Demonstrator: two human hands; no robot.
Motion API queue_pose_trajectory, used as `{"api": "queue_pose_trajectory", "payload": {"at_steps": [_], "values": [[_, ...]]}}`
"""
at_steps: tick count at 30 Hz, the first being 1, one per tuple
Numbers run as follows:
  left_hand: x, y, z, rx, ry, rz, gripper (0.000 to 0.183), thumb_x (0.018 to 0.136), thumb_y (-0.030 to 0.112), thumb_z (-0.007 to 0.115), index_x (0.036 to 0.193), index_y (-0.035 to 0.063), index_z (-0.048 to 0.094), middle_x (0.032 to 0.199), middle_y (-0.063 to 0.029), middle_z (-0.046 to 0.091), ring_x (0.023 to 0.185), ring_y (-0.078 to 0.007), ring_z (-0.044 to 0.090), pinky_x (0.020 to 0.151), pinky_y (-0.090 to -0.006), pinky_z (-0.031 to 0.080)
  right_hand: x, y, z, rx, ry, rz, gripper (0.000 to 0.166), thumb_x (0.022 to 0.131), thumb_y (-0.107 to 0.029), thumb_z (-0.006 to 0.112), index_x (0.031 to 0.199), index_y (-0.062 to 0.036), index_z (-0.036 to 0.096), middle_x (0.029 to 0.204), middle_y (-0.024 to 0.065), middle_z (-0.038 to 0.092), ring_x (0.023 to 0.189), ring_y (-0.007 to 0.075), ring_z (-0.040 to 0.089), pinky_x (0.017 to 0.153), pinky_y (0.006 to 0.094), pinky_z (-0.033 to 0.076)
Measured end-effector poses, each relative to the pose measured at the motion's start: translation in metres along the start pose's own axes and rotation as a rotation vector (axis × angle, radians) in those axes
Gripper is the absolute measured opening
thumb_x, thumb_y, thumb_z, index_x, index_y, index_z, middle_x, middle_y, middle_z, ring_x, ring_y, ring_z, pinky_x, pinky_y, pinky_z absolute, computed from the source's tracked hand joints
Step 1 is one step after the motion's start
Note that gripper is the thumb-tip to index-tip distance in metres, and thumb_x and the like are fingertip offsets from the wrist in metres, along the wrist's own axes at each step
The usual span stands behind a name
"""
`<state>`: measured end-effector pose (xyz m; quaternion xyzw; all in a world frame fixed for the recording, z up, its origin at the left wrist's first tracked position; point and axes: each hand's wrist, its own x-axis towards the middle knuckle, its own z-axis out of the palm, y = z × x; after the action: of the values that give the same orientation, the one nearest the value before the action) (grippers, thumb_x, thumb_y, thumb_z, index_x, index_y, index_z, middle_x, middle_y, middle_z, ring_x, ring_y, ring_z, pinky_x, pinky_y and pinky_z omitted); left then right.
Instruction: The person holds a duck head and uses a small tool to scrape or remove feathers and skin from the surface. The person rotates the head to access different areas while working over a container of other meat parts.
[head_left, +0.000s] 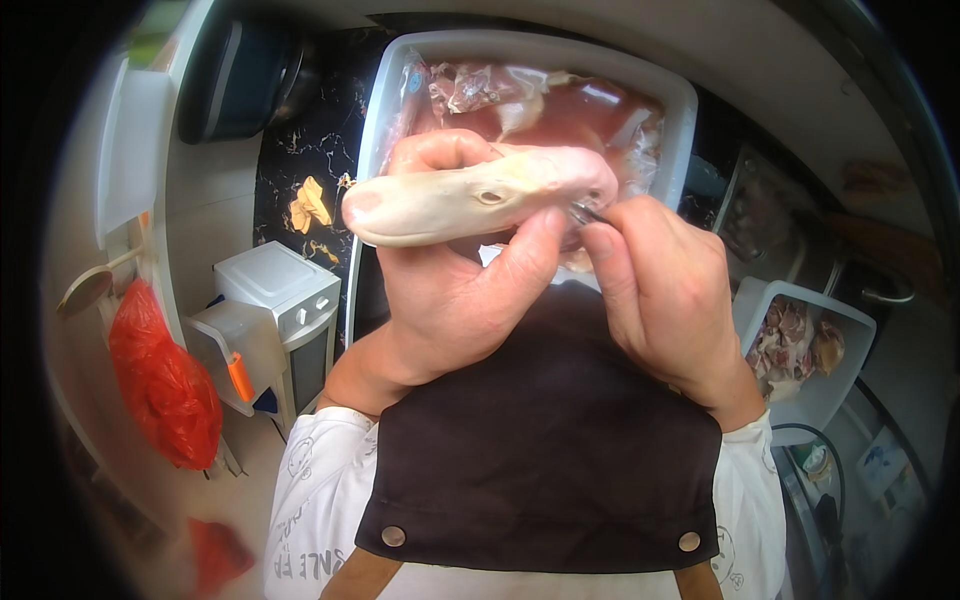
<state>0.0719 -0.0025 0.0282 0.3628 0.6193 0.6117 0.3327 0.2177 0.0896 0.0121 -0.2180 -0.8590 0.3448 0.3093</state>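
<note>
A plucked duck head (450, 202) with a pale bill lies across my left hand (465, 300), bill tip to the left. The fingers of that hand curl around the back of it, and the thumb presses near the base of the bill. My right hand (667, 277) pinches metal tweezers (589, 214), whose tips meet the skin near the eye. Both hands are above the near side of a white plastic tub (679, 142). Inside the tub, raw poultry pieces (480, 90) sit in reddish water (577, 112).
A second white bin (806, 401) at the right holds raw poultry pieces (787, 337). Yellowish scraps (309, 206) lie on the black marbled counter (300, 150). To the left are a small white appliance (281, 289), a clear plastic container (232, 349) and a hanging red plastic bag (161, 375).
</note>
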Motion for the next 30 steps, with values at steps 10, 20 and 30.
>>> {"api": "queue_pose_trajectory", "payload": {"at_steps": [10,20,30], "values": [[-0.002,-0.002,-0.003,0.023,-0.091,0.104,0.045,0.083,-0.005,0.064,0.121,0.0032,0.041,0.107,-0.0117,0.06,0.096,-0.0177,0.063,0.083,-0.0303,0.054,-0.005,-0.01,-0.001,0.019,0.022,0.032,0.011,0.087,-0.009,0.066,0.082,-0.0029,0.058,0.069,0.0099,0.056,0.057,0.0283,0.057,0.049,0.0371,0.046],[-0.003,-0.003,0.002,0.008,0.013,0.114,0.039,0.079,-0.007,0.069,0.112,-0.0044,0.048,0.101,-0.0109,0.063,0.088,-0.0134,0.064,0.076,-0.0253,0.052,-0.006,-0.011,-0.001,0.031,0.025,0.049,0.011,0.087,-0.01,0.066,0.084,-0.0022,0.059,0.07,0.0104,0.057,0.058,0.0285,0.058,0.05,0.0371,0.046],[-0.003,-0.004,0.005,-0.066,0.011,0.137,0.044,0.08,-0.008,0.069,0.115,-0.0024,0.043,0.101,-0.0122,0.064,0.088,-0.015,0.065,0.076,-0.0264,0.054,-0.006,-0.012,-0.003,0.045,0.015,0.062,0.011,0.088,-0.01,0.066,0.085,-0.0021,0.06,0.07,0.0104,0.058,0.057,0.0281,0.059,0.05,0.0369,0.047]]}}
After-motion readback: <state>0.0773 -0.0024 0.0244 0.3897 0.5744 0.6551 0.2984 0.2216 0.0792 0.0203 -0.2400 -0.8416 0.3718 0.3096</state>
